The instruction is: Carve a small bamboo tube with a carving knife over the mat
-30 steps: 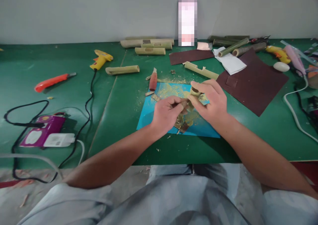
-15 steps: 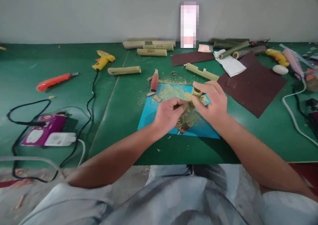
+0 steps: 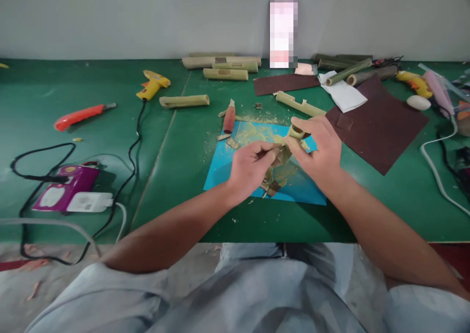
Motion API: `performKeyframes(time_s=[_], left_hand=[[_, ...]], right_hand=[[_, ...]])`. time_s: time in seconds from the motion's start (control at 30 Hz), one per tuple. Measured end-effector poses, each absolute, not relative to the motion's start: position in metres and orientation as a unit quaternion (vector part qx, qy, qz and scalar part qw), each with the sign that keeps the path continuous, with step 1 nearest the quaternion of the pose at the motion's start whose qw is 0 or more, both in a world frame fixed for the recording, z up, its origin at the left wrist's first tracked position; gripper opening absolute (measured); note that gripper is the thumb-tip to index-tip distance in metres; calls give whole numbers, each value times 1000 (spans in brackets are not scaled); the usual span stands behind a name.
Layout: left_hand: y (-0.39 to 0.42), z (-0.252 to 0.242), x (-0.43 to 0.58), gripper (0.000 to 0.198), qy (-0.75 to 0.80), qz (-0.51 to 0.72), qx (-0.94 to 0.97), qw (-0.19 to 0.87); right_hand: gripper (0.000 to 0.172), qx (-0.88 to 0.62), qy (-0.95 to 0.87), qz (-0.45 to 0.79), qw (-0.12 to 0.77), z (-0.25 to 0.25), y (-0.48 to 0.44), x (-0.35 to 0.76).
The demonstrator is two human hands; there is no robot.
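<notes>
A short bamboo tube (image 3: pixel 295 131) is tilted above the blue sheet (image 3: pixel 220 174), its hollow end facing up. My right hand (image 3: pixel 320 146) is closed around it, thumb on the near side and fingers on the far side. My left hand (image 3: pixel 248 165) is in a pinch at the tube's lower left; whatever lies between its fingertips is hidden. Yellowish shavings (image 3: pixel 253 133) and brown scraps (image 3: pixel 272 188) are scattered over the sheet beneath both hands. Left of the shavings lies a red-handled knife (image 3: pixel 229 118).
A notched bamboo piece (image 3: pixel 299 104) lies behind my right hand, with brown sandpaper (image 3: pixel 382 142) to its right. Further left are another bamboo piece (image 3: pixel 185 101), a yellow glue gun (image 3: pixel 152 85), an orange-handled tool (image 3: pixel 81 117) and a purple box (image 3: pixel 75 181) with cables.
Both hands keep their hold at nearly the same spot. The bamboo tube and my right hand have shifted slightly to the right, and the whole view has moved a little.
</notes>
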State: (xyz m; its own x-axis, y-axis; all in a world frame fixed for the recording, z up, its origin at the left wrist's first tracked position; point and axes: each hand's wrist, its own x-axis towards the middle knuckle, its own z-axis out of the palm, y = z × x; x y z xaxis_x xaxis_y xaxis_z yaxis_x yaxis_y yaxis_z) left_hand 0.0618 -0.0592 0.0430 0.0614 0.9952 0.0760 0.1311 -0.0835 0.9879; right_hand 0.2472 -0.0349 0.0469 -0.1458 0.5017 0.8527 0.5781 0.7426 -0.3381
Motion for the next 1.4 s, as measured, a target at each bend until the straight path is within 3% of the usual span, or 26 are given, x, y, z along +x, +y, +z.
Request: performKeyframes(time_s=[0.5, 1.23, 1.4], left_hand=[[-55, 34, 58, 10, 489, 447, 634, 400], [-51, 35, 54, 13, 445, 451, 656, 409], [-45, 32, 47, 14, 433, 422, 732, 315]], right_hand=[[28, -361, -763, -14, 536, 47, -38, 245], [28, -368, -771, -3, 519, 48, -41, 245], [28, -368, -764, 12, 530, 51, -42, 250]])
